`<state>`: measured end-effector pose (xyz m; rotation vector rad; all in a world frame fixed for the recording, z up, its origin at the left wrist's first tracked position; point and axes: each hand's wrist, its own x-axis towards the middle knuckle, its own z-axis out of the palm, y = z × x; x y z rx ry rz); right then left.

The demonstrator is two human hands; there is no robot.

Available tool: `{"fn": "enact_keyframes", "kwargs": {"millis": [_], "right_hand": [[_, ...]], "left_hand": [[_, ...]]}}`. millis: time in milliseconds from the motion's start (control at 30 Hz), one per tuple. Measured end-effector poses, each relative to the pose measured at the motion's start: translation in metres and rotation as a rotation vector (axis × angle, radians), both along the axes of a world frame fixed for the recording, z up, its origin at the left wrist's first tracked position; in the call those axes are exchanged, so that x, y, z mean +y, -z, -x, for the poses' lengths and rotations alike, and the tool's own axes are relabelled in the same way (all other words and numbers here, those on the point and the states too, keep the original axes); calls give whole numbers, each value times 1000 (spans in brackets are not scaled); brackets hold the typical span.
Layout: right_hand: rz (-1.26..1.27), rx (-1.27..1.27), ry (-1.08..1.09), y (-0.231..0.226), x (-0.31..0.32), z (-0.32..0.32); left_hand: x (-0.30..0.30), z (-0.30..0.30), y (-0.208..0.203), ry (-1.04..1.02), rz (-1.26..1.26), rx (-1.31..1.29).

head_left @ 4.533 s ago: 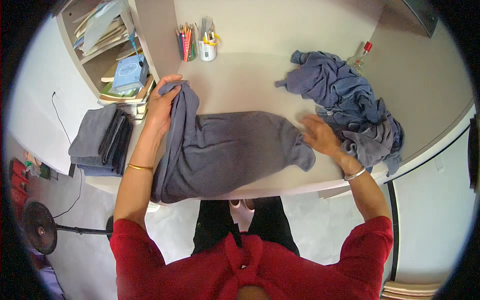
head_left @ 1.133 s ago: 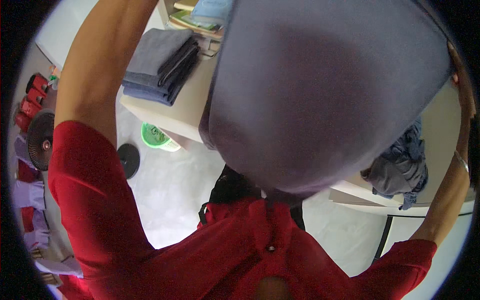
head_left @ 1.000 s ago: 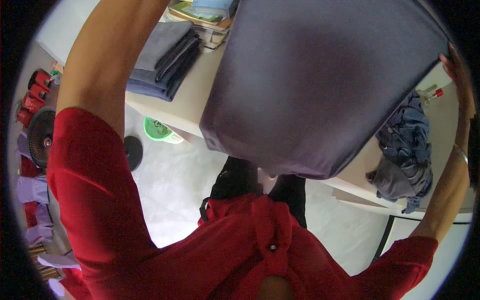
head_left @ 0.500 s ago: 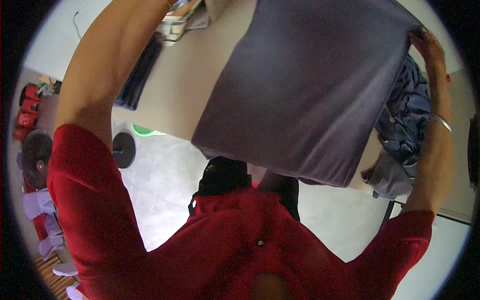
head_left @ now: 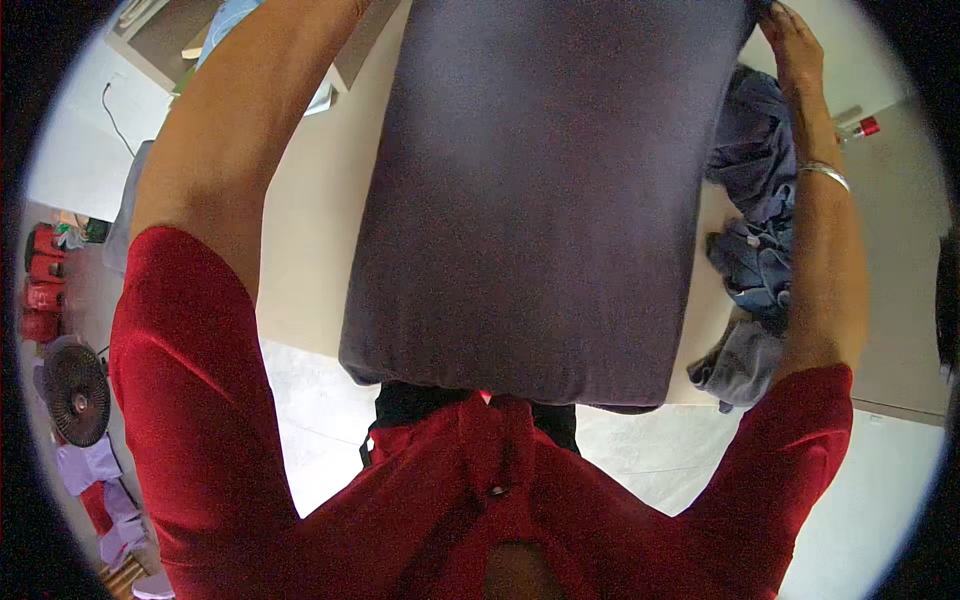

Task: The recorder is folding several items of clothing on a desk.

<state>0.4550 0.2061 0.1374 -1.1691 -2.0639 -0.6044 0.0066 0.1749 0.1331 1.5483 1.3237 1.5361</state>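
**Grey cloth held up before me**

My right hand (head_left: 795,45) pinches the top corner of the large grey-purple knit garment (head_left: 540,200), which hangs spread above the pale beige table (head_left: 300,240). My left hand is out of view, so its grip I cannot tell. A heap of crumpled blue-grey clothes (head_left: 755,210) lies just beside the garment, on the table.

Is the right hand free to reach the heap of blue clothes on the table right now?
Probably not: the right hand grips the raised grey cloth, though the heap lies just beside that arm.
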Motion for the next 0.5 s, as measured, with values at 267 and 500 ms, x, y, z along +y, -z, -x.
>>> {"fn": "enact_keyframes", "kwargs": {"millis": [267, 500], "right_hand": [[638, 882, -380, 26, -69, -7], [512, 437, -301, 43, -259, 7]], "left_hand": [[-96, -18, -9, -19, 253, -74], [-227, 32, 30, -120, 126, 704]]}}
